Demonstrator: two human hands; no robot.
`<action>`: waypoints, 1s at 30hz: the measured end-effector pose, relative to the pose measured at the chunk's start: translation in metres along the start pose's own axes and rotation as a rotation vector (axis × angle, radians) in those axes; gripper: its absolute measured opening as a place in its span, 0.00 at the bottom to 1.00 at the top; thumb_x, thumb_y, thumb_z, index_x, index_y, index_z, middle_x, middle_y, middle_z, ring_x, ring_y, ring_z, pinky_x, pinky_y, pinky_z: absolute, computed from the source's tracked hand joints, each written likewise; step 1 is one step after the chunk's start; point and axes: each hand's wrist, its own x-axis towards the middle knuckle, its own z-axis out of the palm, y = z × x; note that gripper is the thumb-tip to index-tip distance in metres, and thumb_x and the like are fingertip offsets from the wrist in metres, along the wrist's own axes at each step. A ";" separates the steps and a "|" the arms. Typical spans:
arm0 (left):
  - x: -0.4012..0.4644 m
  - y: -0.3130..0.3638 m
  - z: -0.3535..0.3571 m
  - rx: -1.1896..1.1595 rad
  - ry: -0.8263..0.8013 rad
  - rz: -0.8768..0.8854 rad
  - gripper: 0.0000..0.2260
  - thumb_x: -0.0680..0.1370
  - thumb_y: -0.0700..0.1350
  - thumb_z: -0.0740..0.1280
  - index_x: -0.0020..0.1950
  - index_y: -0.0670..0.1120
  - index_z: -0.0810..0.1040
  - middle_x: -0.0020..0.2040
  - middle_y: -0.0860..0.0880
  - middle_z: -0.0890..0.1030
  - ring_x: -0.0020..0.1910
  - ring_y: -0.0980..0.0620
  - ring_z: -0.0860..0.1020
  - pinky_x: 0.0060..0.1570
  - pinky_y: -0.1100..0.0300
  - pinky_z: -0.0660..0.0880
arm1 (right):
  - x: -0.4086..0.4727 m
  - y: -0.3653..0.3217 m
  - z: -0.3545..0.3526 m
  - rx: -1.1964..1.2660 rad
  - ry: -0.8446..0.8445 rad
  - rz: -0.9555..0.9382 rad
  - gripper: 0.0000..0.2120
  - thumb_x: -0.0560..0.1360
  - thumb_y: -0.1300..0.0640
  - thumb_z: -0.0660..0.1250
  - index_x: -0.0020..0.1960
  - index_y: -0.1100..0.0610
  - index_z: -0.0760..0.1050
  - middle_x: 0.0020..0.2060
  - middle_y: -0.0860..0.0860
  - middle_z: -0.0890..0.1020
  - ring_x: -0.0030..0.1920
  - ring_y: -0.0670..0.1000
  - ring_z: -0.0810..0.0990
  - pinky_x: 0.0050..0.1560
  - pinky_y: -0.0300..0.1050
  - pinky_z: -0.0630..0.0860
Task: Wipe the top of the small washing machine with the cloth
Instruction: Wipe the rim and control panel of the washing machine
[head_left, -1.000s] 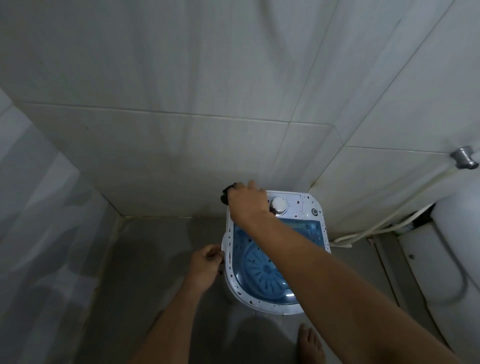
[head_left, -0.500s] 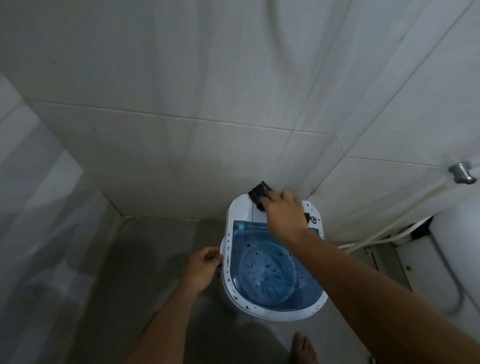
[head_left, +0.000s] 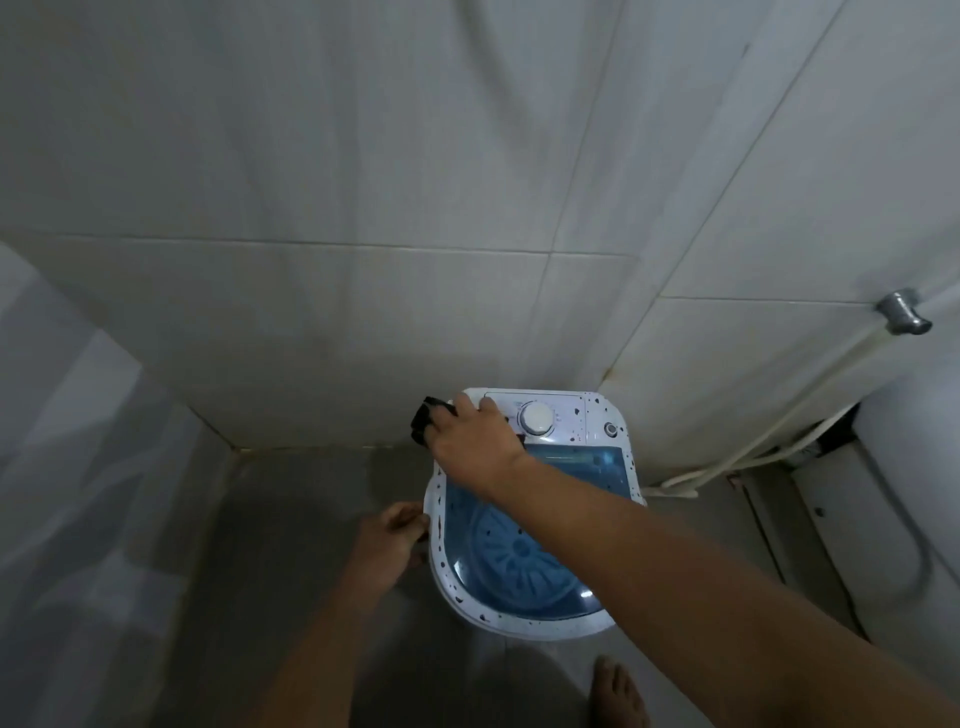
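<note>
The small washing machine (head_left: 530, 519) stands on the floor (head_left: 291, 519) in the corner against the tiled wall (head_left: 363, 182), its blue see-through lid (head_left: 519, 551) shut and its white rim dotted with dark specks. My right hand (head_left: 475, 439) is clamped on the dark cloth (head_left: 427, 415), pressing it on the top's back left corner, just beside the white dial (head_left: 536, 417). My left hand (head_left: 387, 540) grips the machine's left edge, fingers curled closed. My bare foot (head_left: 618, 691) is near the front.
</note>
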 end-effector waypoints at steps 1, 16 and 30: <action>0.000 0.000 0.001 -0.002 0.003 0.000 0.08 0.80 0.38 0.67 0.58 0.41 0.81 0.53 0.41 0.86 0.52 0.40 0.85 0.46 0.52 0.81 | 0.011 0.007 -0.003 -0.003 -0.014 0.052 0.19 0.79 0.59 0.62 0.70 0.57 0.71 0.68 0.57 0.72 0.67 0.62 0.68 0.60 0.60 0.69; -0.003 0.002 0.002 0.027 0.031 0.045 0.07 0.80 0.37 0.66 0.48 0.47 0.83 0.47 0.45 0.87 0.49 0.45 0.86 0.51 0.47 0.83 | 0.028 -0.003 -0.034 -0.257 -0.172 0.120 0.17 0.80 0.55 0.62 0.68 0.57 0.74 0.64 0.59 0.73 0.62 0.61 0.70 0.57 0.58 0.69; -0.006 0.007 0.004 0.027 0.035 0.024 0.08 0.80 0.36 0.66 0.49 0.48 0.82 0.52 0.41 0.86 0.53 0.40 0.84 0.54 0.42 0.81 | -0.007 0.063 0.007 0.042 -0.059 0.320 0.24 0.75 0.62 0.65 0.71 0.56 0.69 0.71 0.58 0.71 0.63 0.62 0.70 0.55 0.58 0.72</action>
